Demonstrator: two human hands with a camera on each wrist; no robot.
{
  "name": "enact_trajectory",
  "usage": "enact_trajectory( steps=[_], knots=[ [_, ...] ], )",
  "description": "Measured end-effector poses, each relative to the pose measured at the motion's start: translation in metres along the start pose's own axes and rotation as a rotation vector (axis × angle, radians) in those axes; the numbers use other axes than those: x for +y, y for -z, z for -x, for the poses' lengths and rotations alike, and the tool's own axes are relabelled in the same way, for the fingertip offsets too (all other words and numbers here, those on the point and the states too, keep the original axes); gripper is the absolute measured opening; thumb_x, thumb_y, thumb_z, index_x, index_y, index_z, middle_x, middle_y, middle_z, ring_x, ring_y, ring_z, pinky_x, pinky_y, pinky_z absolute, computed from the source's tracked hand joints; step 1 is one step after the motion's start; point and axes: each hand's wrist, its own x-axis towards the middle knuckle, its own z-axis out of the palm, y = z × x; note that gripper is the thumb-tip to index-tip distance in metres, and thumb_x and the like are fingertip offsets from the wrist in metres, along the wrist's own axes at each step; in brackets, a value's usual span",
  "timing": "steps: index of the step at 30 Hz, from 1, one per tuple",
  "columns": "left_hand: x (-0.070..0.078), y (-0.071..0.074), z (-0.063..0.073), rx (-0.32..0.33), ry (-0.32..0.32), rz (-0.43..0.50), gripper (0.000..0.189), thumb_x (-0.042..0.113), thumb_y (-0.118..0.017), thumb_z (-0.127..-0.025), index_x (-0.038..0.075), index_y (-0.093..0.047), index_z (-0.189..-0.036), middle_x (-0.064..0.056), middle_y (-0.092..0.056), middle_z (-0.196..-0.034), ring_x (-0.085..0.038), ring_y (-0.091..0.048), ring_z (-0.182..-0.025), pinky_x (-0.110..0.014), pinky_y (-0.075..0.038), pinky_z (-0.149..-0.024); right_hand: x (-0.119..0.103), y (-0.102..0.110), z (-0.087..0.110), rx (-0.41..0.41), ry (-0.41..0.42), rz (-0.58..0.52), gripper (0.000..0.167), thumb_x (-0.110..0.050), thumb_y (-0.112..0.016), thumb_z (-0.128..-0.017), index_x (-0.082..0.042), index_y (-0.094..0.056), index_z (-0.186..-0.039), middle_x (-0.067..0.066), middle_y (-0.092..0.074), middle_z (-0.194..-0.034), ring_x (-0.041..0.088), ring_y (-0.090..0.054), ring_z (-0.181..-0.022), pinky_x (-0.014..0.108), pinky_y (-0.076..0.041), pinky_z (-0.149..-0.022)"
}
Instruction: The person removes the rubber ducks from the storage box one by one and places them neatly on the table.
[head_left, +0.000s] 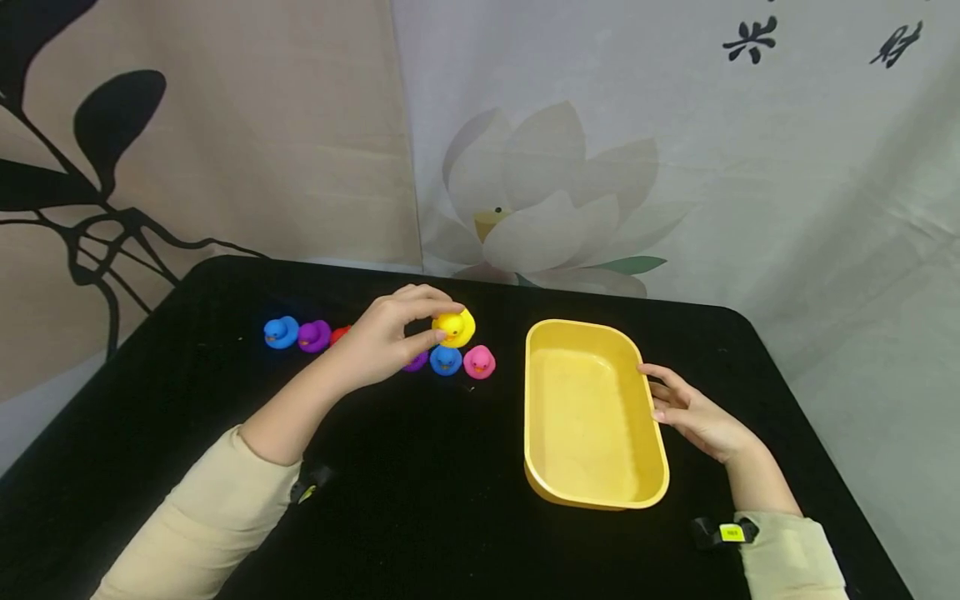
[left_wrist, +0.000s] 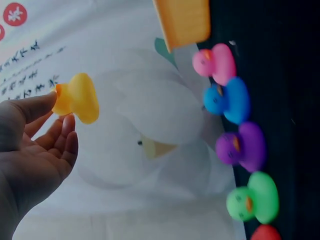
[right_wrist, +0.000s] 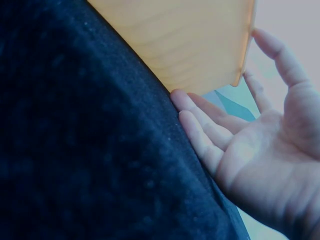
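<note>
My left hand (head_left: 386, 333) pinches a yellow rubber duck (head_left: 463, 327) between thumb and fingertips. In the left wrist view the yellow duck (left_wrist: 85, 100) is held up off the table, its wide base facing away from the palm. Just below it in the head view sit a blue duck (head_left: 446, 361) and a pink duck (head_left: 479, 362), with a purple duck (head_left: 416, 362) partly behind the hand. At the right, my right hand (head_left: 697, 421) touches the long side of an upright yellow plastic tub (head_left: 592, 417), fingertips and thumb against its outer rim.
Farther left stand another blue duck (head_left: 281, 332), another purple duck (head_left: 314, 336) and a partly hidden red duck (head_left: 340, 333). A green duck (left_wrist: 255, 199) shows in the left wrist view. Black cloth (head_left: 420, 500) covers the table; a printed curtain (head_left: 787, 208) hangs behind.
</note>
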Motion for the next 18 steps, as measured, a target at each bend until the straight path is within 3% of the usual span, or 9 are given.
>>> enact_trajectory(
  steps=[11,18],
  knots=[
    [-0.021,0.02,0.021,-0.005,0.077,-0.069,0.034,0.003,-0.065,-0.09,0.007,-0.063,-0.124,-0.007,-0.056,-0.125,-0.025,-0.049,-0.113,-0.045,-0.045,-0.09,-0.001,0.001,0.0,0.006,-0.012,-0.014,0.059,-0.004,-0.053,-0.096,-0.007,-0.022,-0.147,0.016,-0.042,-0.14,0.022,-0.054,-0.115,0.03,-0.045,-0.094],
    [-0.036,0.03,0.038,-0.002,0.118,-0.055,0.034,0.003,-0.064,-0.09,0.006,-0.062,-0.124,-0.008,-0.055,-0.126,-0.026,-0.048,-0.114,-0.047,-0.045,-0.088,-0.001,0.0,0.001,0.018,-0.017,-0.006,0.06,-0.004,-0.054,-0.096,-0.009,-0.023,-0.147,0.017,-0.041,-0.14,0.025,-0.055,-0.114,0.031,-0.045,-0.094]
  ],
)
